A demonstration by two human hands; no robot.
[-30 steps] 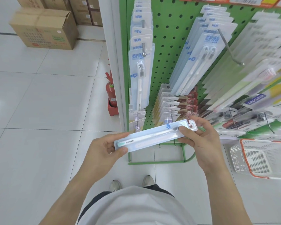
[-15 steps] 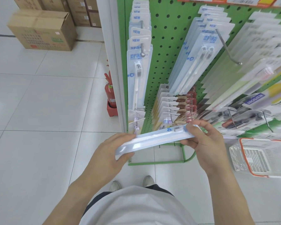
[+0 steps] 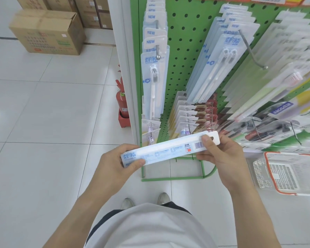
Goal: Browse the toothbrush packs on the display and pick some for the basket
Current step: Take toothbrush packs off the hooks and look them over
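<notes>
Basket (image 3: 292, 173) cut off by right edge — fine print on held toothbrush pack (image 3: 168, 149) too small to read.

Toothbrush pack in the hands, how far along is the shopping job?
Done: one toothbrush pack is off its hook. In hand: the left hand and right hand grip its two ends, barcode side up. Left: the basket on the floor looks empty, so nothing is in it yet.

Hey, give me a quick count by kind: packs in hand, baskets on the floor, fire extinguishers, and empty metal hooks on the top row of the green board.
Toothbrush pack in hand: 1
Basket: 1
Fire extinguisher: 1
Empty hook: 1
Total: 4
</notes>
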